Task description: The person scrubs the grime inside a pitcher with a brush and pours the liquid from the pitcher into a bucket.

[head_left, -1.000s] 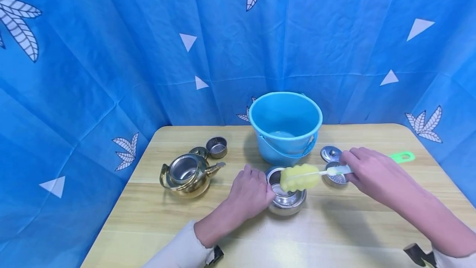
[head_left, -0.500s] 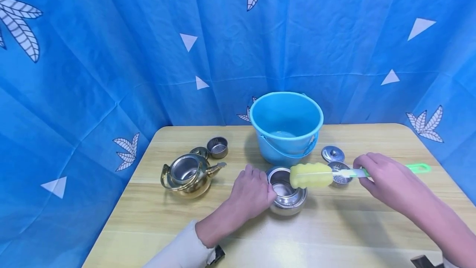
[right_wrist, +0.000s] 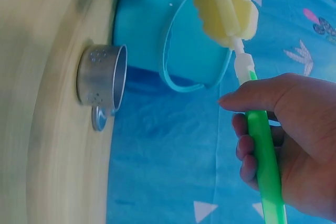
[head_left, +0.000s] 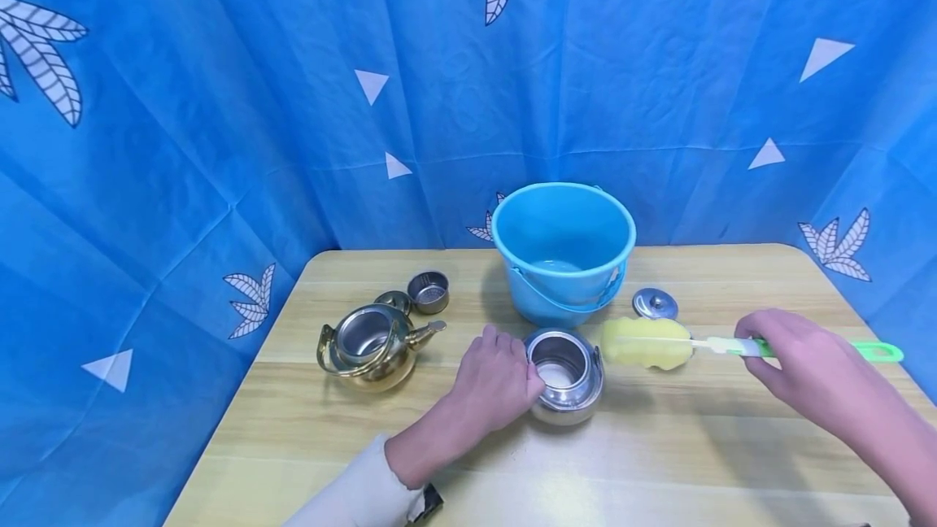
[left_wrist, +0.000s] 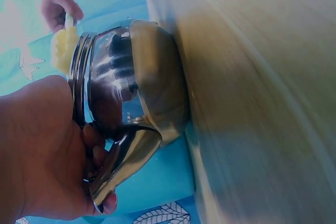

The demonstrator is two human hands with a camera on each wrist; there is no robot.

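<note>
My left hand (head_left: 494, 381) curls its fingers round the spout of a silver teapot (head_left: 567, 409), which stands lidless and upright on the table. In the left wrist view, the spout (left_wrist: 128, 156) passes between the fingers. A sponge bottle brush (head_left: 647, 342) with a yellow head and green handle is gripped in my right hand (head_left: 812, 368). Its head hovers just right of the teapot's mouth, outside it. The right wrist view shows the thumb and fingers wrapped round the green handle (right_wrist: 262, 166). A perforated strainer (right_wrist: 97, 77) stands nearby, covered by the sponge in the head view.
A blue bucket (head_left: 534, 299) stands behind the silver teapot. A silver lid (head_left: 654, 303) lies to its right. On the left are a gold teapot (head_left: 376, 372), its lid (head_left: 393, 299) and another strainer (head_left: 428, 291). A blue curtain (head_left: 454, 104) hangs behind the table (head_left: 293, 446).
The right hand has drawn the bottle brush to the right, from over the teapot's mouth to beside it. The left hand and the teapot have stayed in place.
</note>
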